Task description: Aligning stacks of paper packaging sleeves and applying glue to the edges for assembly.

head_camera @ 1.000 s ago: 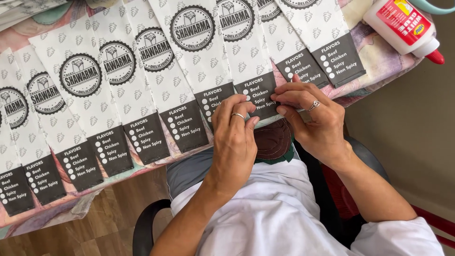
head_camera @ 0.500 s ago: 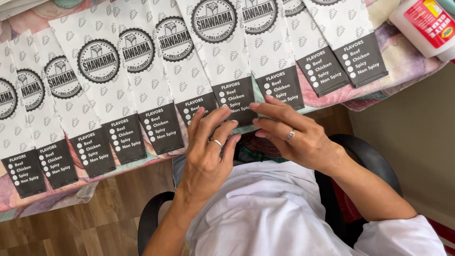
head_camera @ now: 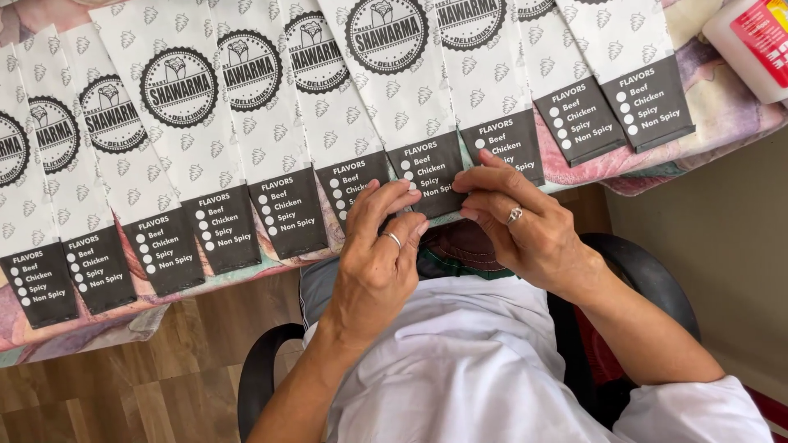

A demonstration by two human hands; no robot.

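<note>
Bright, even daylight across the paper bags [head_camera: 394, 107], no glare. Soft shadows sit under the hands [head_camera: 525, 230] along the table edge [head_camera: 205, 283]. Sharp throughout, slight stretching at the corners.

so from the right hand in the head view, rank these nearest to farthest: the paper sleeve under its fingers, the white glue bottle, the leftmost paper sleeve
1. Paper sleeve under its fingers: touched by the right hand, at the table's near edge.
2. White glue bottle: top right corner, off to the hand's right.
3. Leftmost paper sleeve: far left edge of the row.
</note>
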